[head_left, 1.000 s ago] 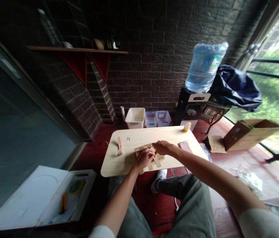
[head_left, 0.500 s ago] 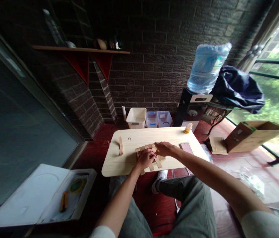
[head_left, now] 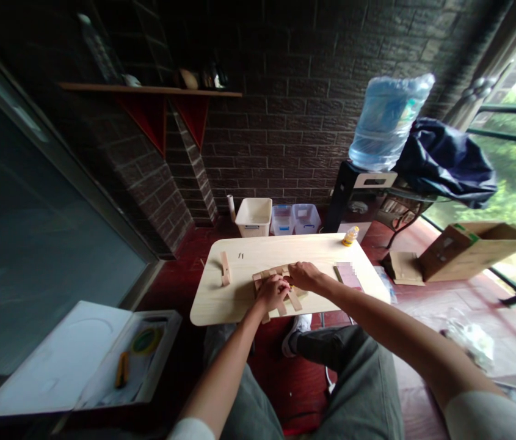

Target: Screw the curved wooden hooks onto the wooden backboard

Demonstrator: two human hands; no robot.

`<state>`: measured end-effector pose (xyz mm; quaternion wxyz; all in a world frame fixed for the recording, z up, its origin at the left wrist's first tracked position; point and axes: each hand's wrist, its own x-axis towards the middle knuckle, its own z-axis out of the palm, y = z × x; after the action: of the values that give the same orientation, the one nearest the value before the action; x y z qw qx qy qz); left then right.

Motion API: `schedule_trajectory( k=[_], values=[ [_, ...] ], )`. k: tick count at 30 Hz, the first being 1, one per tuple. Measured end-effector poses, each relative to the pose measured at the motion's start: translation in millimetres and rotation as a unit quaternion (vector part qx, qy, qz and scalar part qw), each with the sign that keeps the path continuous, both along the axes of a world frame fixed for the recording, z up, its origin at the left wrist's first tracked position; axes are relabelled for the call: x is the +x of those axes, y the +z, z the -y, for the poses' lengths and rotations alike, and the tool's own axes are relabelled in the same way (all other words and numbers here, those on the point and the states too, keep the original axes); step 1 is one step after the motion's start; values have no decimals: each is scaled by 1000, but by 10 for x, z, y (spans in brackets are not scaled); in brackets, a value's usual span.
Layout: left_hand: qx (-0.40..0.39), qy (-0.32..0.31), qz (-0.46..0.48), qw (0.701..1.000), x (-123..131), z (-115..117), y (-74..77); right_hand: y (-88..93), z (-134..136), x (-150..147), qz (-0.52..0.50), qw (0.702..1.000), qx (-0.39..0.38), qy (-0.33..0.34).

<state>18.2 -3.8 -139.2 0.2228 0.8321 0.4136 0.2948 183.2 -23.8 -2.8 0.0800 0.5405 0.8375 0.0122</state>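
On the pale wooden table point(head_left: 312, 247) lies a small frame of wooden slats point(head_left: 264, 276). My left hand point(head_left: 271, 292) rests on it with the fingers curled round a slat. My right hand point(head_left: 302, 275) is closed over the frame's far right side, touching the left hand; a small yellow thing shows between the two hands. A loose wooden piece point(head_left: 225, 269) lies to the left, with two small dark bits point(head_left: 240, 255) beside it. A dull pink flat pad point(head_left: 347, 275) lies at my right forearm.
A small yellow bottle point(head_left: 350, 236) stands at the table's far right corner. Behind the table sit a white basket point(head_left: 254, 216) and two clear bins point(head_left: 294, 219). A water jug point(head_left: 388, 122), a cardboard box point(head_left: 472, 247) and an open white case point(head_left: 79, 360) surround me.
Both hands stay on the wooden frame with only slight shifts of the fingers. The view has drifted a little as my head moved.
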Motion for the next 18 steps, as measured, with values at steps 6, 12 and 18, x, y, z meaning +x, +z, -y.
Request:
schedule_trajectory(
  k=[6,12,18],
  values=[
    [-10,-19,40,999,-8,9,43,144,105,56,-16,998,-24,54],
    [-13,-8,29,999,-10,26,74,41,53,82,-2,999,-18,51],
    [1,-2,38,999,-9,44,89,-41,34,158,-1,999,-7,46]
  ],
)
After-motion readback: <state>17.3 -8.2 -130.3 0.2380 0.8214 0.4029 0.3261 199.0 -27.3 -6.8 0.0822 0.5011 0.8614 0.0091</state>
